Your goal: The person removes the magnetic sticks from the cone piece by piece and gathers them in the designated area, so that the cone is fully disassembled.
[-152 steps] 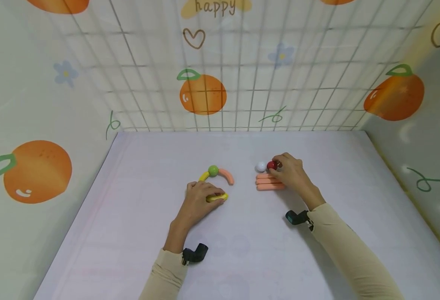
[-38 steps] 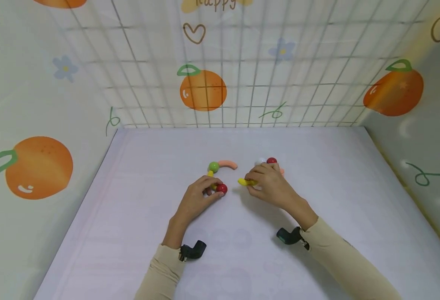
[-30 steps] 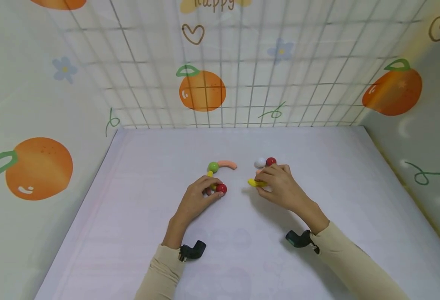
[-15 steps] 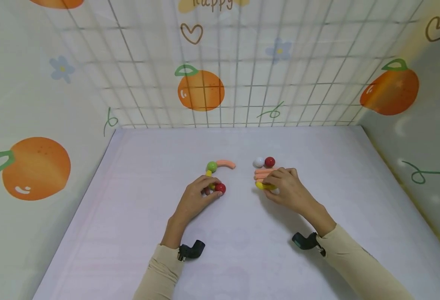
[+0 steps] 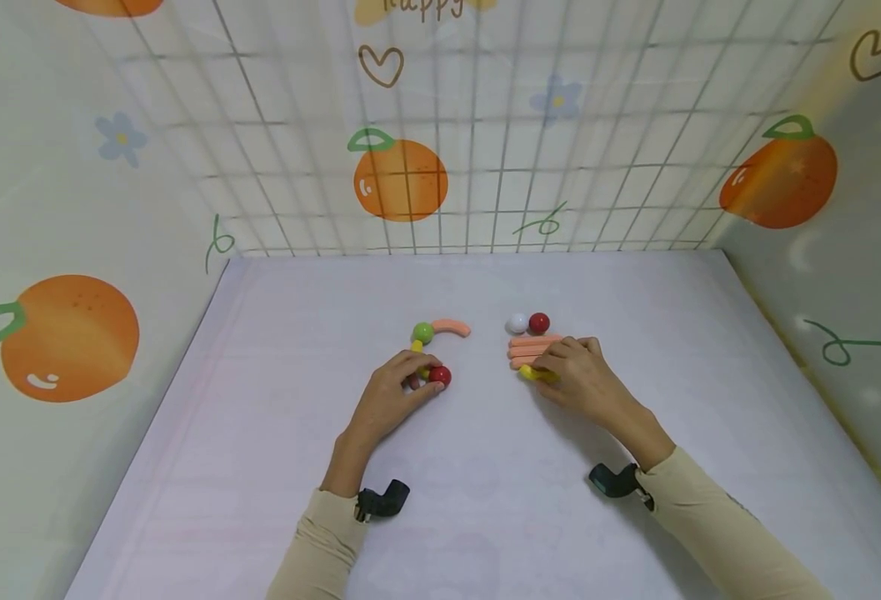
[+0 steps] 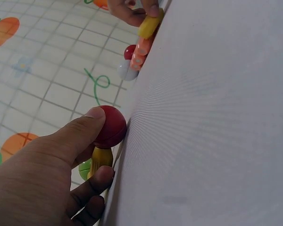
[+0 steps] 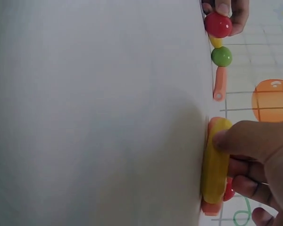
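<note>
In the head view my left hand [image 5: 393,393] pinches a red ball [image 5: 440,377]. That ball touches a yellow curved stick [image 6: 101,160], partly covered by my fingers. A green ball [image 5: 422,333] joins the yellow stick's far end, and a pink curved stick [image 5: 451,327] extends rightward from it. My right hand [image 5: 583,375] holds another yellow curved stick [image 7: 216,162] between thumb and fingers, along the near side of several straight pink sticks [image 5: 526,351]. Its fingers hide the right part of these sticks.
A white ball [image 5: 518,323] and a second red ball [image 5: 539,322] sit side by side behind the pink sticks. The pale tabletop [image 5: 260,433] ends at a wall of printed sheeting [image 5: 282,167] over a wire grid. Each wrist wears a black camera [image 5: 383,500].
My left hand went from a yellow stick to a red ball. My right hand left the red ball and carried a yellow stick rightward to the pink sticks. The pink curved stick swung upward.
</note>
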Demonstrator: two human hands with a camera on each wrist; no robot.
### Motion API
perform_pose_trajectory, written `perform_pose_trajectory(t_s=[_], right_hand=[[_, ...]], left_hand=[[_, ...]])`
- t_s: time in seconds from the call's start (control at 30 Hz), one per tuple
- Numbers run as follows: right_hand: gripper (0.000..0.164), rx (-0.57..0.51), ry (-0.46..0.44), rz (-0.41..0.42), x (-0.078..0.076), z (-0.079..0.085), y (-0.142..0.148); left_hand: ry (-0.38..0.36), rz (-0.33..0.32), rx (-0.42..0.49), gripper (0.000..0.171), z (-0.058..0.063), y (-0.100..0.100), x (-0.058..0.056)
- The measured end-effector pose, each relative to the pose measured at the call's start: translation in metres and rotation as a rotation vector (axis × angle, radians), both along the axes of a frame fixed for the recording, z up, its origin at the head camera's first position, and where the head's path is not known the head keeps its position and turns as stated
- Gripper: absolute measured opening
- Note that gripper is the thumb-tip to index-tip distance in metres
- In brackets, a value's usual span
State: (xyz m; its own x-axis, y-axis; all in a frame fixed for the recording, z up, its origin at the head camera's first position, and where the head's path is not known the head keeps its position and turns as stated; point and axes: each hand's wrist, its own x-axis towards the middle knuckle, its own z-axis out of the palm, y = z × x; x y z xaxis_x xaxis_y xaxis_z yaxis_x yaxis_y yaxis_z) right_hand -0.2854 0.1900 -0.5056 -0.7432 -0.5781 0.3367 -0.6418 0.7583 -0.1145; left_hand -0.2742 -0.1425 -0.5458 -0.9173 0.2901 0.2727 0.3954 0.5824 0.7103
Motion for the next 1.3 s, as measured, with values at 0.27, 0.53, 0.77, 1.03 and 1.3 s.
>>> perform_pose_trajectory(t_s=[0.27,0.53,0.77,1.03,1.3], right_hand=[[0.025,-0.033,0.005,0.016,-0.003,-0.006,0.003],[0.026,-0.063,0.035,0.036,-0.004,-0.007,0.004],[0.023,-0.101,0.062,0.062,-0.001,-0.005,-0.004],[0.019,-0.177,0.082,0.128,0.0,-0.005,-0.017],[0.013,-0.229,-0.01,0.155,-0.001,0.002,-0.043]], left_hand=[[0.002,-0.003,-0.008,0.031,0.0,0.0,0.0],[0.014,-0.017,0.006,0.032,0.0,0.001,0.0],[0.079,-0.022,0.0,0.031,0.0,-0.003,0.001],[0.18,0.064,-0.18,0.027,-0.001,-0.008,0.0],[0.239,0.013,-0.205,0.024,-0.002,0.004,0.001]])
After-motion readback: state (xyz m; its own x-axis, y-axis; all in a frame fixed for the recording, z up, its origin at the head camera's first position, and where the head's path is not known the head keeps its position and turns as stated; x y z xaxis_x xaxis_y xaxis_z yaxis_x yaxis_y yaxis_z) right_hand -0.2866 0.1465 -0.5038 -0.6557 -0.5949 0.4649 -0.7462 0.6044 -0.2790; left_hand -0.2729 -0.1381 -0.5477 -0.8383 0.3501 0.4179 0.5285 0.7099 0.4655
